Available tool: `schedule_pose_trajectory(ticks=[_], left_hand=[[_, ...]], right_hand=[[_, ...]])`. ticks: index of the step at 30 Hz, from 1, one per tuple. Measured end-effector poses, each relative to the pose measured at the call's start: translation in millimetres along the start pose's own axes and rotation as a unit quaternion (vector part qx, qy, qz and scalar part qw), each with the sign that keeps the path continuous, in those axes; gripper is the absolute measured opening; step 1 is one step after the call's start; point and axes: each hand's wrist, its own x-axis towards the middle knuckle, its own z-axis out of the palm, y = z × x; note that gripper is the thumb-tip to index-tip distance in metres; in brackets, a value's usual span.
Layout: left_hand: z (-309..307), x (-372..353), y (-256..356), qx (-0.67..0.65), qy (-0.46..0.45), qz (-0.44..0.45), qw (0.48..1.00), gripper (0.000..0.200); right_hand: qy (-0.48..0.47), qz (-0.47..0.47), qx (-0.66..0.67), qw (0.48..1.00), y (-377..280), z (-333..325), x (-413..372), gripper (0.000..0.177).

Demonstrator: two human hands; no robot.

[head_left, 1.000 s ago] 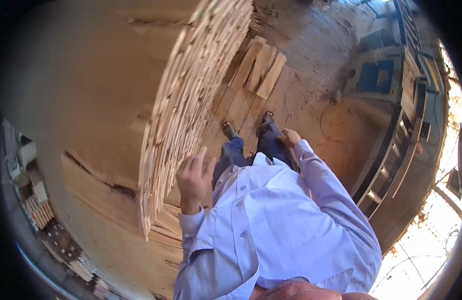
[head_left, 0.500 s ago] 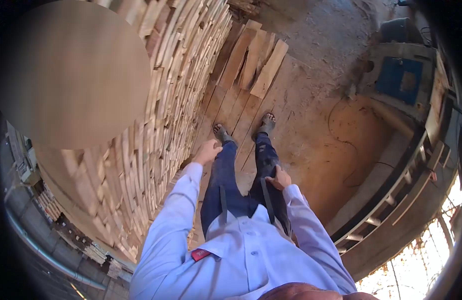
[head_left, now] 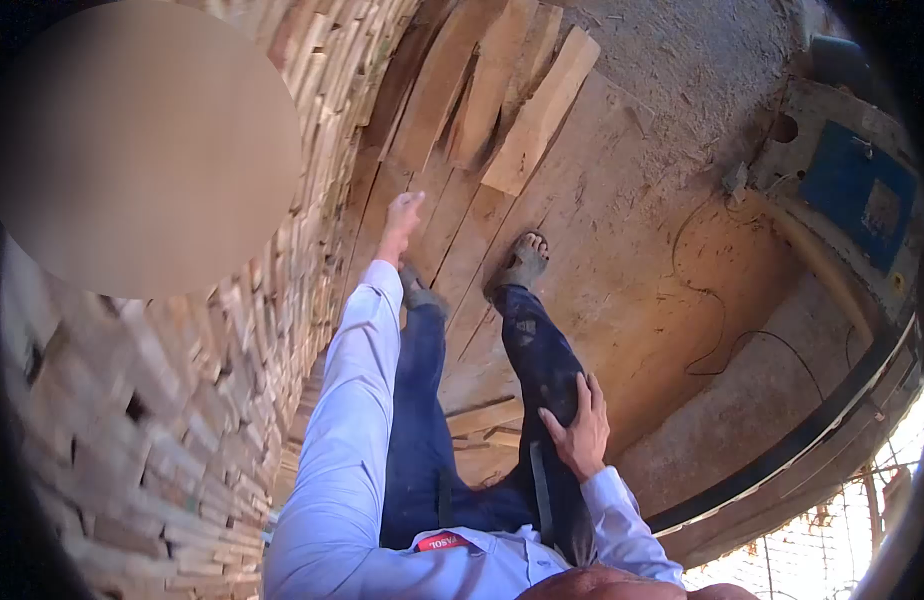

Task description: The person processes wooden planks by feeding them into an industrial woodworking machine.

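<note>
My left hand (head_left: 403, 218) is stretched forward over the plank floor, above my left foot, its fingers curled together; whether anything is in them is too small to tell. My right hand (head_left: 582, 428) rests on my right thigh with thumb and fingers apart, holding nothing. Dark trousers (head_left: 547, 350) cover my legs. Beyond my feet, several rough wooden boards (head_left: 542, 115) lie side by side on the floor planks (head_left: 462, 225).
A tall stack of cut wood (head_left: 197, 400) runs along the left side. At the right stands a machine with a blue panel (head_left: 857, 190). A thin cable (head_left: 722, 300) lies on the dusty floor near a curved dark rail (head_left: 782, 450).
My left hand has left my left leg and reaches further forward. My right hand has opened on my thigh. The boards appear nearer, and my feet are in a different stance.
</note>
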Motion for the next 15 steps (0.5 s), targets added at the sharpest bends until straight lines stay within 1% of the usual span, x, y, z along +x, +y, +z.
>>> schedule_pose_trajectory(ticks=[1, 3, 4, 6, 8, 9, 11, 13, 15], left_hand=[[5.6, 20.4, -0.6, -0.030, 0.007, 0.008, 0.999, 0.062], [11.8, 66.6, -4.0, -0.139, 0.051, 0.000, 0.989, 0.068], [13.1, 85.4, -2.6, -0.193, 0.072, -0.003, 0.979, 0.070], [12.8, 106.3, 1.8, -0.247, 0.059, -0.029, 0.967, 0.067], [13.7, 111.7, 16.3, -0.301, 0.045, -0.052, 0.951, 0.063], [13.9, 103.3, 22.3, -0.318, 0.019, -0.036, 0.947, 0.056], [12.3, 63.7, 32.1, -0.349, -0.031, 0.000, 0.937, 0.043], [13.6, 11.2, 51.1, -0.419, -0.063, -0.004, 0.906, 0.027], [22.2, -49.3, 72.0, -0.487, -0.097, -0.002, 0.868, 0.016]], right_hand=[[0.002, 0.000, -0.005, 1.000, 0.6, -0.1, 5.3, 0.086], [0.004, 0.002, -0.017, 1.000, 2.2, -2.0, 9.9, 0.086], [0.001, 0.005, 0.000, 1.000, -1.4, -5.4, 13.4, 0.084], [0.003, 0.009, -0.002, 1.000, -1.5, -5.7, 17.7, 0.083], [0.005, 0.012, -0.007, 1.000, -2.5, -7.7, 16.6, 0.083], [0.004, 0.012, -0.011, 1.000, -3.1, -7.5, 15.5, 0.082], [0.005, 0.008, -0.016, 1.000, -5.7, -6.8, 10.5, 0.082], [0.008, -0.001, -0.017, 1.000, -8.1, -5.4, 4.2, 0.081], [0.003, -0.006, -0.015, 1.000, -12.1, -3.2, -2.2, 0.081]])
